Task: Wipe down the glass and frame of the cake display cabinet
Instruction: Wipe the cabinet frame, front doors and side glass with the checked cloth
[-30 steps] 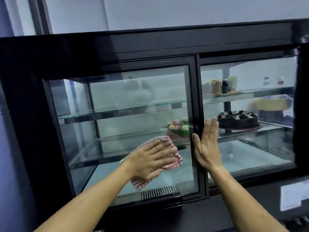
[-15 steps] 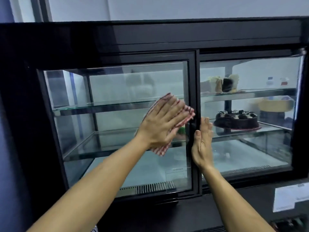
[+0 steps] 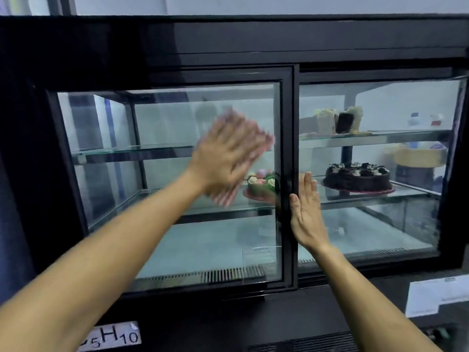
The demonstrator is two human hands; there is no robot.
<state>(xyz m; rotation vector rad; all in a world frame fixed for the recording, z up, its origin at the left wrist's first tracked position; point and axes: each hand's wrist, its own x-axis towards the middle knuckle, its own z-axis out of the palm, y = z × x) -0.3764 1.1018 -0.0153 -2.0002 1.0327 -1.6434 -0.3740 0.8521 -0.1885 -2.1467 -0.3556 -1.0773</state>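
Pale grey wall (image 3: 253, 5) above, plain, evenly lit. Dark vertical strip (image 3: 63, 5) at upper left, lighter panel (image 3: 38, 5) beside it. Bluish-purple surface (image 3: 10, 224) along left edge. Light dim, cool, soft.

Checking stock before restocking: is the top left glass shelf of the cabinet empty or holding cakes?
Empty as far as visible: the top left glass shelf shows bare glass, though the blurred left hand hides its right end.

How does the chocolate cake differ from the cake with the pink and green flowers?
The chocolate cake is dark brown and sits behind the right pane; the flower cake is pastel-topped and sits behind the left pane. The chocolate cake shows whole, while the door frame hides the flower cake's right edge. Both sit on the middle shelf.
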